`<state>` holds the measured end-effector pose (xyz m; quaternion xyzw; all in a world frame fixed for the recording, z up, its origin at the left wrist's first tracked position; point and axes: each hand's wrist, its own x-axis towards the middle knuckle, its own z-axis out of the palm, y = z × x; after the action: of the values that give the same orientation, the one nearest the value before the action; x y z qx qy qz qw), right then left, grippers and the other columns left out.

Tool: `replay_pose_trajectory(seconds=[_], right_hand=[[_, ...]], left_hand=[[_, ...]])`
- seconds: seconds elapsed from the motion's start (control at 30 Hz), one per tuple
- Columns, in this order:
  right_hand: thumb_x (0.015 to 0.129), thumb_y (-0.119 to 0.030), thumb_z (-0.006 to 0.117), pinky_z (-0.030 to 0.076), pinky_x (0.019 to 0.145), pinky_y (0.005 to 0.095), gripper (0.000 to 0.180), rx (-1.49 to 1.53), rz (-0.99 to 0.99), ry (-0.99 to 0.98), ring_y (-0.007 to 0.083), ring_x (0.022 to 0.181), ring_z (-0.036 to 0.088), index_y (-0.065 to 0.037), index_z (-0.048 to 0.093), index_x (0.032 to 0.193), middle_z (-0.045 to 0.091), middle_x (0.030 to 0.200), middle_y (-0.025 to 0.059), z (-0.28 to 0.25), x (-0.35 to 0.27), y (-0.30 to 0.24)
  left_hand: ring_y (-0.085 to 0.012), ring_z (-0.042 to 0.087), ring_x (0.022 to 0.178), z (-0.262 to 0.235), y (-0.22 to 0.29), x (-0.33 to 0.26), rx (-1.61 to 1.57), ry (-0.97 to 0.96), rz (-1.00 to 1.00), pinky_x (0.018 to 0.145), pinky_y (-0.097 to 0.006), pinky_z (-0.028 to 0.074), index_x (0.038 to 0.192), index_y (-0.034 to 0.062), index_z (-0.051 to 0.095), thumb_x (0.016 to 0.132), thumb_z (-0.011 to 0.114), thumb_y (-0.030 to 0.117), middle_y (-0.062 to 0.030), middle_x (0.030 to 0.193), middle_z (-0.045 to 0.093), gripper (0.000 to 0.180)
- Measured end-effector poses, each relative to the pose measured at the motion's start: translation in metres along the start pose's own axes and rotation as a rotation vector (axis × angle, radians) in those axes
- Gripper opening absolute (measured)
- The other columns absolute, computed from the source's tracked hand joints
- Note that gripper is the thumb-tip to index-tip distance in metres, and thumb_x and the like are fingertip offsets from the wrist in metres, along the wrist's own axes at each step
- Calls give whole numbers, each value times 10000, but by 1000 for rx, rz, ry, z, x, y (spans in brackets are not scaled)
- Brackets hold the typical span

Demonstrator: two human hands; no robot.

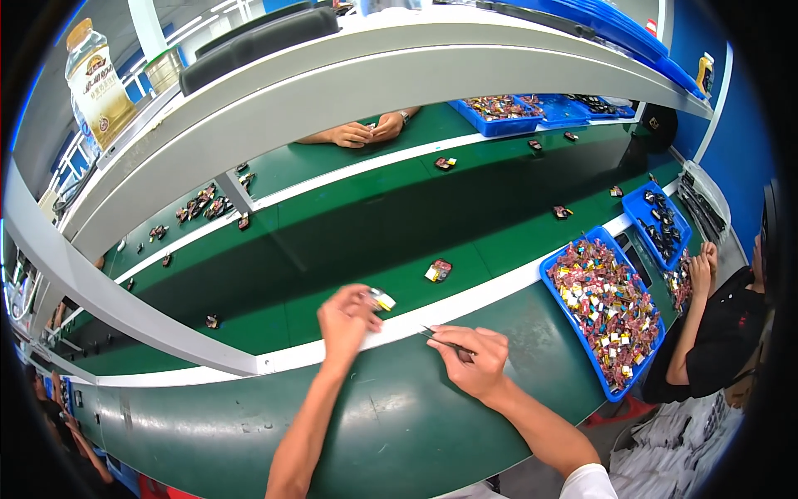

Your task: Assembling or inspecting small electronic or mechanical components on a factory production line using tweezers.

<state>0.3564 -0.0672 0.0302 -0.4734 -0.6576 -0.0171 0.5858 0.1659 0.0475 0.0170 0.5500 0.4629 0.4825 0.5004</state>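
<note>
Over the white rail at the near edge of the green conveyor belt, my left hand (345,320) pinches a small part with a white and yellow label (381,299). The hand is slightly blurred. To its right, above the near green worktop, my right hand (478,358) is closed round dark, thin tweezers (434,334). The tweezers' tip points left toward the left hand, apart from the labelled part. A similar small part, dark red and black with a white and yellow label (438,270), lies on the belt just beyond my hands.
A blue tray (544,279) heaped with small labelled parts stands right on the worktop; another blue tray (683,241) holds black parts. Several parts lie along the green belt (332,241). A grey shelf frame (399,75) arches overhead. Co-workers' hands (366,133) are across and at right.
</note>
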Motion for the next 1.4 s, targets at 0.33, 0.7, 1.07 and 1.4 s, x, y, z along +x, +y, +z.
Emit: replay_pose_trajectory(seconds=[0.33,0.7,1.07,1.4], right_hand=[[732,-18,813,424,459,239,140,26,49,-10,137,464,588,-73,726,827,764,834,47,0,-6,8],[740,-38,817,445,470,248,143,-16,72,-51,151,463,593,-81,715,830,763,836,45,0,-6,13],[739,-48,825,403,452,245,142,17,108,-45,124,395,482,-82,730,838,757,808,33,1,-5,11],[809,35,791,284,464,170,147,583,741,-50,-26,522,384,30,700,925,671,771,-10,0,-2,12]], left_hand=[[-358,677,916,-11,25,58,971,272,544,789,-443,543,976,36,710,834,685,105,-137,1072,657,160],[-302,702,877,93,21,93,916,-641,530,792,-402,555,928,47,760,759,745,54,-119,980,738,169],[-174,641,593,35,13,91,699,-518,272,574,-338,506,871,-14,678,831,662,10,-102,744,689,50],[-123,581,457,11,1,-14,-108,-240,-204,366,-237,376,1096,-93,632,965,608,79,-93,727,663,218]])
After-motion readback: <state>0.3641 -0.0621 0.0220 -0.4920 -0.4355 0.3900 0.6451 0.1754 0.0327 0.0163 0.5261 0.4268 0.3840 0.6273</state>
